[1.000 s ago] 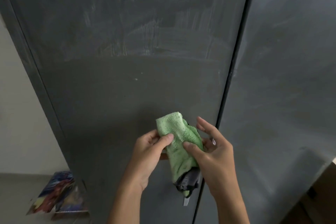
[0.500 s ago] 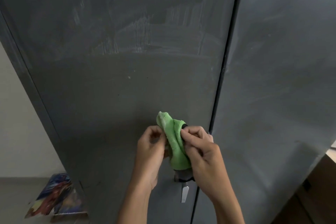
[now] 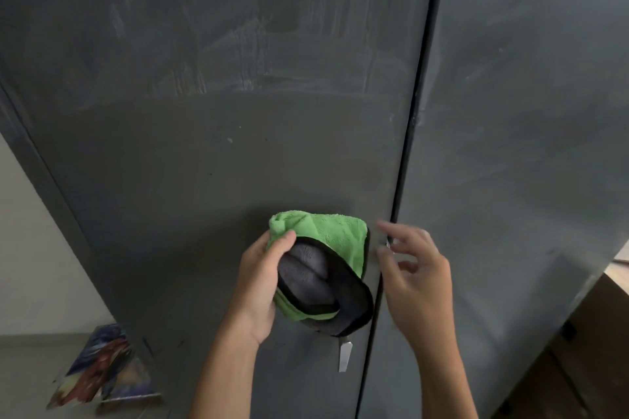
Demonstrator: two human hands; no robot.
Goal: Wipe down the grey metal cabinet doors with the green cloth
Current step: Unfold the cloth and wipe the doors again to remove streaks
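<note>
Cloth [image 3: 320, 269] sits bunched in my left hand [image 3: 260, 286] against the left door [image 3: 211, 153], right hand [image 3: 413, 269] loose and empty beside it, so one-handed grip could drop it mid-wipe.

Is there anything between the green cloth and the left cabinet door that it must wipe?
Nothing visible does. The left hand holds the green cloth right in front of the left cabinet door. A silver handle sits on that door just below the cloth, near the seam. The right hand is beside the cloth.
</note>
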